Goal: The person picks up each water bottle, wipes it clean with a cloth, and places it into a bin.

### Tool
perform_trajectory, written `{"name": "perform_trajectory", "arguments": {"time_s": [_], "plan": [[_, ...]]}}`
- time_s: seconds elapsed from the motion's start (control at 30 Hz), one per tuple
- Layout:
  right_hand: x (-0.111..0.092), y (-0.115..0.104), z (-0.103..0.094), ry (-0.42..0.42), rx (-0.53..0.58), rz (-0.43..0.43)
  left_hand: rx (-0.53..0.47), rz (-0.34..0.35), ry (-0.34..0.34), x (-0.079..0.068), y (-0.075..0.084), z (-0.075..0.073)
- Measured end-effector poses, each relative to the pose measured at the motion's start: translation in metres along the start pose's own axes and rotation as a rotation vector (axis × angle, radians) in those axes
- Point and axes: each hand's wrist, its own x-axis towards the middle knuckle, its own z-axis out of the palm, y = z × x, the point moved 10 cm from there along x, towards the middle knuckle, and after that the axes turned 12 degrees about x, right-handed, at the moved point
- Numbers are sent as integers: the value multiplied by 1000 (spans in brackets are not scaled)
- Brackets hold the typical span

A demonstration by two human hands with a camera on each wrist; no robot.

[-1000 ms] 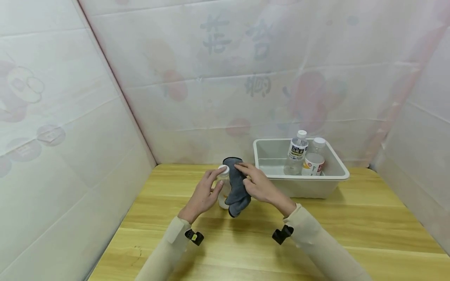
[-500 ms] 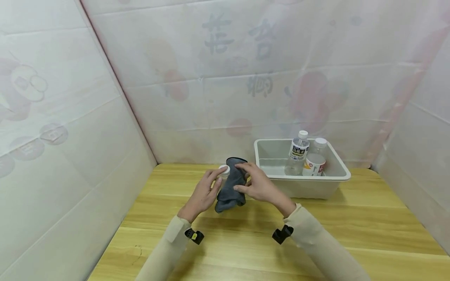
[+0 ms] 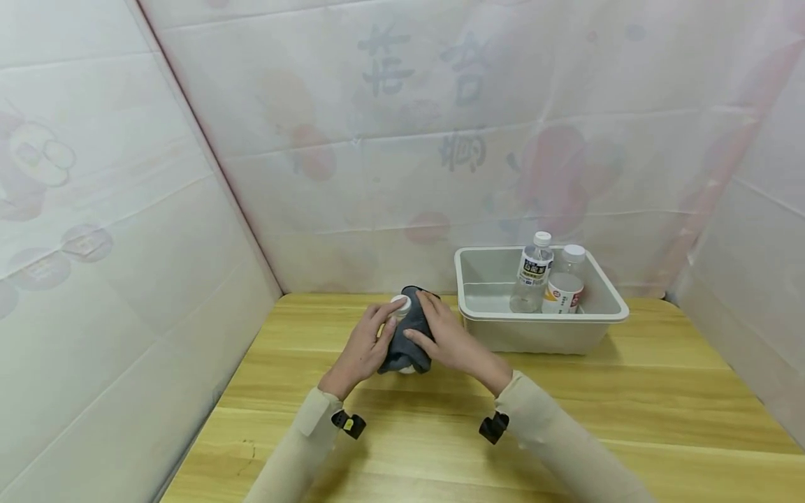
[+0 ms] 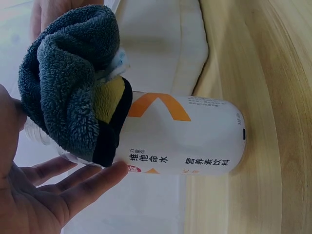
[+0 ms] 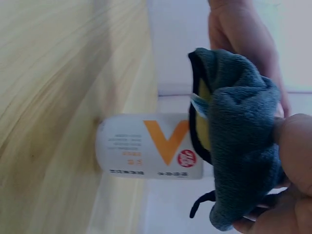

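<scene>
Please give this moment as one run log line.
left hand: holds white-labelled plastic bottle | right hand: holds dark grey plush cloth against it | light grey rectangular plastic bin: two clear white-capped bottles inside

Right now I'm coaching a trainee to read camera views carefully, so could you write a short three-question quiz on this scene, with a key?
1. True or false: the bottle held by the left hand lies on its side.
2. How many bottles stand in the bin?
3. In the left wrist view, which color shows on the reverse side of the cloth: (a) red, (b) yellow, (c) green?

Key: 1. False, it is upright. 2. Two. 3. (b).
</scene>
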Motion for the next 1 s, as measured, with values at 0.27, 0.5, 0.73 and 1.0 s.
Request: {"name": "perform_trajectory", "arguments": {"time_s": [0.27,0.5,0.73,1.0], "plan": [[-1,6,17,-115,82,34,-48,-18,-22,-1,-2,1],[1,11,22,-135,83,8,-71,-34,-43,-1,-5,3],[5,6,16,20,55,-35,-116,-56,-80,1,-7,3],[9,7,14,67,22,68,-150,-80,-116,3,-10,3]]}}
